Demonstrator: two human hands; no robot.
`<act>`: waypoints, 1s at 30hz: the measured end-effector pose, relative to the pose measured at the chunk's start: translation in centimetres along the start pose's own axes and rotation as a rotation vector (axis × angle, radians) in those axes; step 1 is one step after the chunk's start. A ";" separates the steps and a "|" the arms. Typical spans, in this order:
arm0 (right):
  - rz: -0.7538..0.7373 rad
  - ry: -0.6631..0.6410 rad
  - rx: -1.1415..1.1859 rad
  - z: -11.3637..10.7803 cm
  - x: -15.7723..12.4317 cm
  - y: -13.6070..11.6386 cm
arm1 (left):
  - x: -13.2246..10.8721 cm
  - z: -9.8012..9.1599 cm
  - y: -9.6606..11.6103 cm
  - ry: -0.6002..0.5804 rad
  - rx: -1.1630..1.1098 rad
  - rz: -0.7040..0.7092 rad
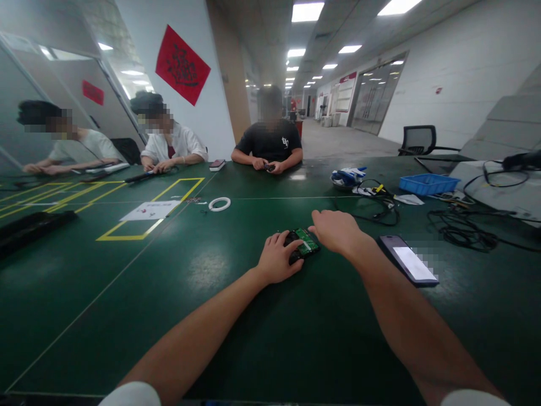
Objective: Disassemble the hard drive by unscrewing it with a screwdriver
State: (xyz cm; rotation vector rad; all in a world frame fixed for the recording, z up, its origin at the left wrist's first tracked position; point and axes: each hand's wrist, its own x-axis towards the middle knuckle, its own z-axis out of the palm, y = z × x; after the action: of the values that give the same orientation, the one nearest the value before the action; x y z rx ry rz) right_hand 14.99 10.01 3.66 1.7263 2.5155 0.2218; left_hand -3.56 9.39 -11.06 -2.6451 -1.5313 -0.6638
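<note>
A small black device with a bare green circuit board [307,241] lies flat on the green table [236,349]. My left hand [279,256] grips it from the left, fingers over its far part and thumb along the near edge. My right hand [336,230] is closed at the device's right side, wrist bent, fingertips pointing down toward the board. Whatever sits in those right fingers is hidden from view. To the right of my right forearm rests a phone [408,259] with a lit screen.
A blue tray [429,184], coiled black cables [462,228] and a bundle of blue-and-white items [349,176] lie at right. A white ring [220,204] and paper sheet [150,211] are at left. Across the table sits a person in black [268,141]; two others sit farther left.
</note>
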 end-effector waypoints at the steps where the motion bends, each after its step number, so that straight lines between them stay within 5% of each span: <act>1: 0.019 0.005 -0.001 0.0 0.1 -0.2 | 0.0 0.0 0.1 0.003 0.004 -0.006; 7: -0.206 0.045 0.018 0.3 0.3 -0.4 | -0.1 -0.2 0.1 -0.023 -0.004 0.004; 13: 0.022 0.044 0.000 0.2 0.0 -0.6 | -0.2 -0.3 0.0 -0.030 -0.001 -0.003; 18: -0.094 -0.005 0.024 -0.1 -0.3 -0.5 | -0.2 -0.1 0.0 -0.028 -0.004 0.003; 24: 0.000 0.023 0.018 0.3 0.2 0.2 | -0.2 -0.2 0.0 -0.034 0.008 0.001; 30: -0.186 0.040 0.024 0.5 0.2 0.0 | -0.2 -0.4 0.1 -0.048 0.021 0.007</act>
State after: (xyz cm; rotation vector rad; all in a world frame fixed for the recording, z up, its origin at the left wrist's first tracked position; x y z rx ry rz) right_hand 14.97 10.22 3.21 1.4969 2.6977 0.2154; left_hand -3.76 9.05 -10.73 -2.6688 -1.5309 -0.5854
